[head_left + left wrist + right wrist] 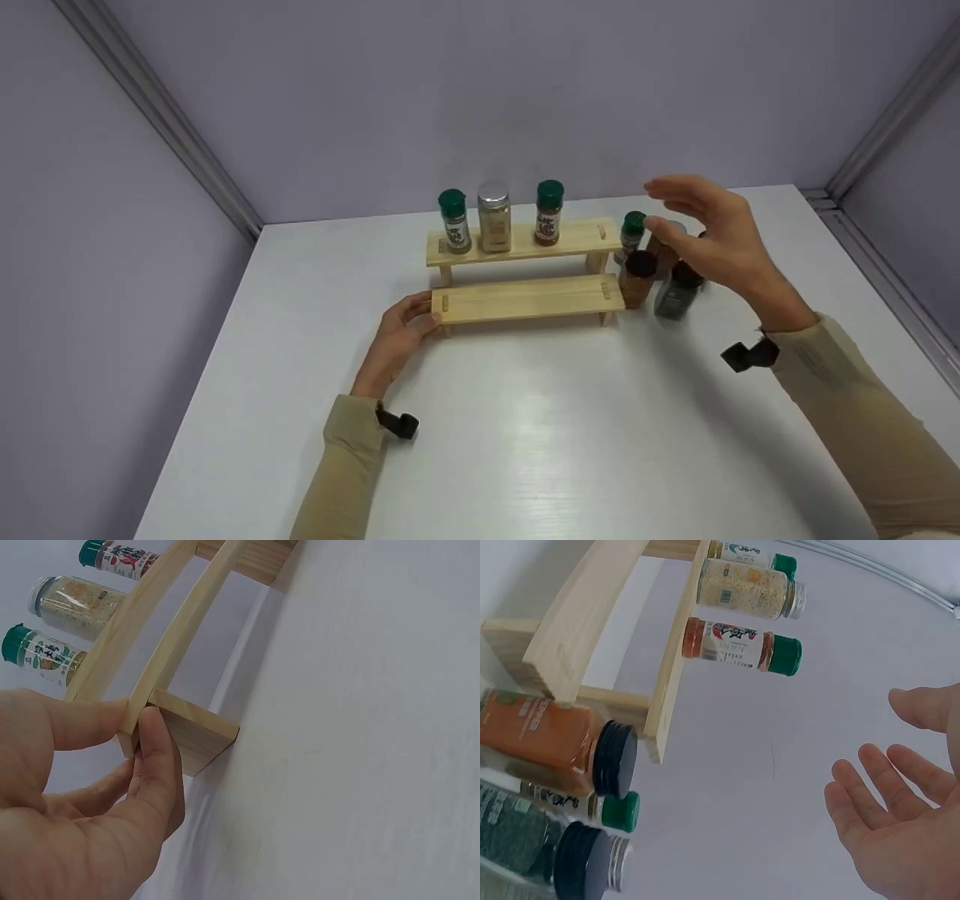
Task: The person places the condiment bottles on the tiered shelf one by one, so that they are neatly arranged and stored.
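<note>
A two-tier wooden spice rack [529, 298] stands at mid-table. My left hand [420, 319] pinches the left end of its bare lower shelf [161, 664], thumb [159, 765] against the leg block. On the upper shelf stand a green-capped jar [454, 221], a silver-capped jar [494, 216] and a red-labelled green-capped jar [548, 212]. My right hand [664, 206] hovers with fingers spread [862, 780], holding nothing, over a cluster of jars right of the rack: an orange jar with a black cap [638, 277], a dark jar with a black cap [677, 292] and a green-capped one [632, 234].
The white table [540, 435] is bordered by lilac walls with metal corner rails [885, 127]. At least one further jar is partly hidden behind my right hand. Open tabletop lies in front of the rack and to its left.
</note>
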`<act>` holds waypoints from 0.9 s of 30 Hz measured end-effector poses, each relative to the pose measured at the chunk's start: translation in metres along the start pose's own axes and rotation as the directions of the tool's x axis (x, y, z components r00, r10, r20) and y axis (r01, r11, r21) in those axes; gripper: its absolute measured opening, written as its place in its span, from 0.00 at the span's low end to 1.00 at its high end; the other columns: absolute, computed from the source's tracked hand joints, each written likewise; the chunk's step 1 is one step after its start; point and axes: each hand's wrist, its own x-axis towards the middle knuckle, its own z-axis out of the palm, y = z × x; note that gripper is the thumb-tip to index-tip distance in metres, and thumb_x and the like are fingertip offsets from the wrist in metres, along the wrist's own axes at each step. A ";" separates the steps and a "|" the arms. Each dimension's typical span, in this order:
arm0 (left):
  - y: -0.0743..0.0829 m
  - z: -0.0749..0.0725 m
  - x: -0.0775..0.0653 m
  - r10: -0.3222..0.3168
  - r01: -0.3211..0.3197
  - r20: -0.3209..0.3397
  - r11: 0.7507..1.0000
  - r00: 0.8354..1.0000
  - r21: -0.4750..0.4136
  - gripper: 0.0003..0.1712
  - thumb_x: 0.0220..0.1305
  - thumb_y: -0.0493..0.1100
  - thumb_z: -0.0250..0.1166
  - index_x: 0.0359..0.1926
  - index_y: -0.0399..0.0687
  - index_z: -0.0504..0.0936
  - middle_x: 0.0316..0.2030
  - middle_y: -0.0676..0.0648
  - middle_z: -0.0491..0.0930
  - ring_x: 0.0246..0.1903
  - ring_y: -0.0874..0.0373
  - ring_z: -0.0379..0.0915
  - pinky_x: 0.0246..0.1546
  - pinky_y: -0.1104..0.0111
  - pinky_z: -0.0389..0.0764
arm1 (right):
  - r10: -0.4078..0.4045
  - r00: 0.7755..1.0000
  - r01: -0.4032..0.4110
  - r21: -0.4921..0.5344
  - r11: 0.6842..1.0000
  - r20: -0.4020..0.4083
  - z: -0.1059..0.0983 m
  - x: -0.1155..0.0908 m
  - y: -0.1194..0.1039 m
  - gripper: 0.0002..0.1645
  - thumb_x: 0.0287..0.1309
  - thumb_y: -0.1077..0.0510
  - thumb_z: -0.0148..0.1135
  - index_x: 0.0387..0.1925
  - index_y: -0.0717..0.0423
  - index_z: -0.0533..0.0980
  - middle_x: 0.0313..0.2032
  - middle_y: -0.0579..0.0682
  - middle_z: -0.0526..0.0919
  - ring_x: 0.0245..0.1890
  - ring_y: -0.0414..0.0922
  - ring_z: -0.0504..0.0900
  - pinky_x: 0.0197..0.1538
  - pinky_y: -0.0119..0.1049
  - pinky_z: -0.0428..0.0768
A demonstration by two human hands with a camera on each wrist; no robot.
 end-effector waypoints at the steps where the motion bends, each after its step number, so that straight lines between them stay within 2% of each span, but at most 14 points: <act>1: 0.001 0.000 0.000 -0.001 0.001 0.000 1.000 1.000 0.001 0.30 0.78 0.31 0.61 0.77 0.39 0.68 0.69 0.36 0.72 0.64 0.45 0.75 0.62 0.59 0.85 | 0.003 1.000 -0.003 -0.004 1.000 -0.007 -0.003 -0.003 0.002 0.27 0.69 0.67 0.70 0.68 0.60 0.79 0.64 0.56 0.83 0.64 0.37 0.81 0.71 0.30 0.76; 7: -0.002 -0.001 0.000 0.009 -0.009 0.000 1.000 1.000 0.022 0.31 0.78 0.32 0.62 0.77 0.40 0.68 0.70 0.36 0.72 0.65 0.45 0.75 0.64 0.58 0.84 | 0.038 0.998 -0.039 -0.017 0.999 -0.040 -0.017 -0.023 0.021 0.26 0.68 0.67 0.71 0.66 0.61 0.80 0.62 0.59 0.83 0.62 0.36 0.81 0.68 0.24 0.76; 14: -0.002 -0.002 0.001 0.017 -0.017 0.010 1.000 1.000 0.009 0.31 0.78 0.31 0.62 0.77 0.39 0.68 0.70 0.35 0.72 0.65 0.45 0.75 0.64 0.58 0.84 | 0.090 0.995 -0.093 -0.056 0.994 -0.047 -0.025 -0.049 0.053 0.27 0.67 0.68 0.71 0.66 0.60 0.79 0.62 0.58 0.83 0.60 0.28 0.79 0.66 0.20 0.76; 20: -0.002 -0.002 0.000 0.021 -0.021 0.009 1.000 1.000 0.011 0.30 0.78 0.31 0.61 0.77 0.38 0.68 0.70 0.35 0.72 0.65 0.45 0.75 0.63 0.60 0.84 | 0.147 0.988 -0.149 -0.059 0.987 -0.034 -0.021 -0.067 0.074 0.28 0.67 0.67 0.72 0.67 0.61 0.79 0.60 0.53 0.83 0.59 0.29 0.79 0.63 0.19 0.77; 27: -0.002 -0.001 -0.001 0.031 -0.031 0.008 1.000 0.999 0.000 0.30 0.78 0.31 0.60 0.77 0.38 0.69 0.70 0.35 0.72 0.65 0.44 0.76 0.62 0.60 0.85 | 0.161 0.987 -0.161 -0.092 0.983 -0.012 -0.012 -0.082 0.097 0.33 0.65 0.67 0.74 0.69 0.62 0.77 0.63 0.64 0.82 0.59 0.25 0.76 0.62 0.15 0.74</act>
